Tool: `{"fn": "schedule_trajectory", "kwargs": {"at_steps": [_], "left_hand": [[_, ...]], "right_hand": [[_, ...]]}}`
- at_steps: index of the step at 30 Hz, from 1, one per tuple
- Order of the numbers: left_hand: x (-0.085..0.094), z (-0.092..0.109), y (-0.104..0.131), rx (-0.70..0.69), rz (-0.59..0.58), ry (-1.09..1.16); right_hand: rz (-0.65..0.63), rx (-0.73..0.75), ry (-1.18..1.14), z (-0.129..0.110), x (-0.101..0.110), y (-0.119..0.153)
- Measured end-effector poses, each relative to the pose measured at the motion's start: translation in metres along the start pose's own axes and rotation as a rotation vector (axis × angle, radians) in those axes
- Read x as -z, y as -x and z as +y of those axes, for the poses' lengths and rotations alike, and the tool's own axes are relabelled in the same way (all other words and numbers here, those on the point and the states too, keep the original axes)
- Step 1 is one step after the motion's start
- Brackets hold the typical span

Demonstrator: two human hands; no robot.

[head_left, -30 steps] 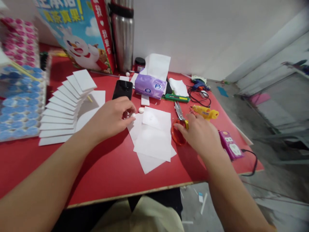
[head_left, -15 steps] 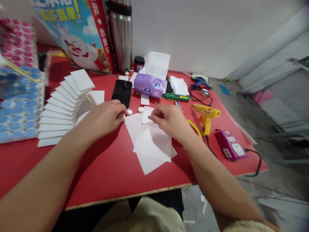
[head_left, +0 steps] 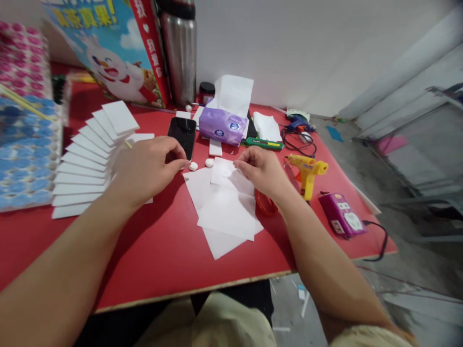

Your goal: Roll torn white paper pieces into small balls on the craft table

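My left hand [head_left: 150,161] is over the table by the black phone [head_left: 182,137], thumb and forefinger tips together beside a small white round piece [head_left: 193,166]. Anything in that pinch is too small to make out. A second white round piece [head_left: 209,163] lies just right of it. At the right edge of a small white paper square [head_left: 220,173], my right hand [head_left: 263,169] has its thumb and forefinger closed; whether they grip anything cannot be told. Beneath the square lie overlapping larger white paper sheets [head_left: 227,214]. A red ring-shaped handle [head_left: 265,203] shows partly under my right wrist.
Fanned white cards [head_left: 81,171] lie left, beside a tray of blue pieces [head_left: 27,159]. Behind are a purple tissue pack [head_left: 222,126], a steel bottle [head_left: 180,58] and a green cutter [head_left: 263,143]. To the right are a yellow glue gun [head_left: 306,171] and a purple power socket [head_left: 340,214].
My left hand has lifted slightly, away from the paper's upper left corner. My right hand has shifted up and right across the small square, uncovering more of it and the red handle.
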State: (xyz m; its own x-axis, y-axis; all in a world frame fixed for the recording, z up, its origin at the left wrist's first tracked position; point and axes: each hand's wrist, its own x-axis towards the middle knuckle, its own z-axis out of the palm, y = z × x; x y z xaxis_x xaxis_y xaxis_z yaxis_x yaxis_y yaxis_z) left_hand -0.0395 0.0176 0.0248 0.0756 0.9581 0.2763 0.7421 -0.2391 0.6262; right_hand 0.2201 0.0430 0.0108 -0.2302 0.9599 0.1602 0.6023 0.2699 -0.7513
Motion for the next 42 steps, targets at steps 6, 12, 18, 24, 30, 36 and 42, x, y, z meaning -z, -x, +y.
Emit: {"fn": "schedule_trajectory", "kwargs": {"at_steps": [6, 12, 18, 24, 30, 36, 42], "left_hand": [[-0.008, 0.012, 0.005, 0.025, 0.053, 0.153], [-0.009, 0.013, 0.006, 0.140, 0.141, 0.389], [-0.012, 0.008, 0.005, 0.171, 0.249, 0.604], [-0.032, 0.025, 0.014, 0.392, -0.206, 1.154], [-0.041, 0.031, 0.016, 0.702, -0.505, 1.633], [-0.038, 0.033, 0.018, 0.719, -0.572, 1.818], [-0.039, 0.036, 0.024, 0.587, -0.612, 1.764]], "right_hand": [[-0.126, 0.123, 0.104, 0.000, -0.004, 0.001], [-0.208, 0.187, 0.138, 0.004, -0.008, 0.000], [-0.179, 0.179, 0.191, 0.006, -0.009, -0.003], [0.022, 0.144, -0.125, -0.007, -0.006, 0.002], [0.055, 0.376, -0.061, -0.019, -0.007, 0.007], [0.074, 0.494, 0.096, -0.018, -0.015, 0.011], [0.300, 0.390, 0.097, -0.016, -0.004, 0.012]]}}
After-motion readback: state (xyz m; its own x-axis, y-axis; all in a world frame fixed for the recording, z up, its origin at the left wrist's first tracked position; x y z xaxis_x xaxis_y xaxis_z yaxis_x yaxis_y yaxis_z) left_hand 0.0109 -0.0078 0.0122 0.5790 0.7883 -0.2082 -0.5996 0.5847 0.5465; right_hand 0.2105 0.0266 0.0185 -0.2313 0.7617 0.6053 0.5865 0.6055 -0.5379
